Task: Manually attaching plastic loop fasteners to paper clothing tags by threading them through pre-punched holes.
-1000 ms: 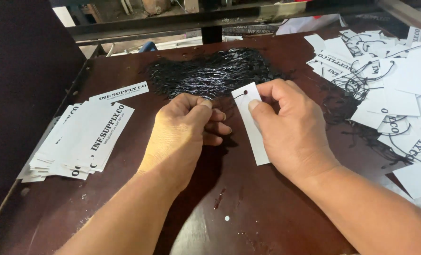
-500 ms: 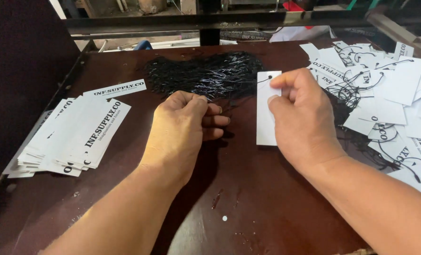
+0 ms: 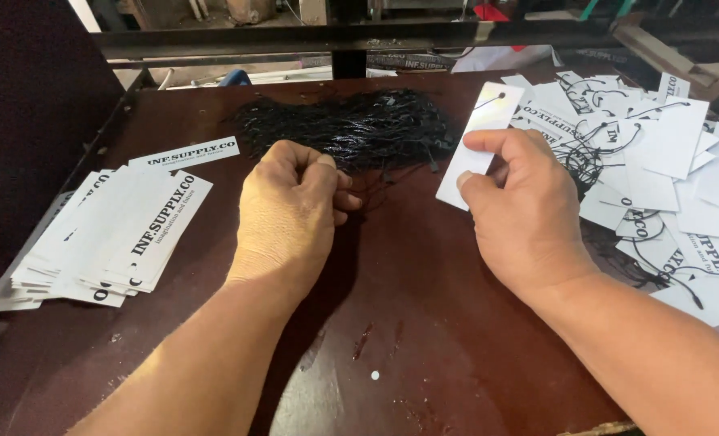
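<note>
While the stack of unstrung paper tags [image 3: 109, 242] sits at nine o'clock on the brown table [image 3: 424, 323], my left hand [image 3: 291, 214] is curled, fingertips pinched, apparently on one thin cord from the black string bundle [image 3: 351, 129] at twelve o'clock. My right hand [image 3: 521, 218] grips a white tag [image 3: 482, 137] by its lower end at one o'clock, strung tags [image 3: 666, 178] heaped at three o'clock. Judgement: card is light, stiffish and creasable, best held by its edges; cord is limp, tangle-prone.

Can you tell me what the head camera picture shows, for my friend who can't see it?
The right hand holds up a white paper tag, while the left hand pinches thin black strings from a pile on a dark brown table. Neat tags lie left, strung tags right.
</note>
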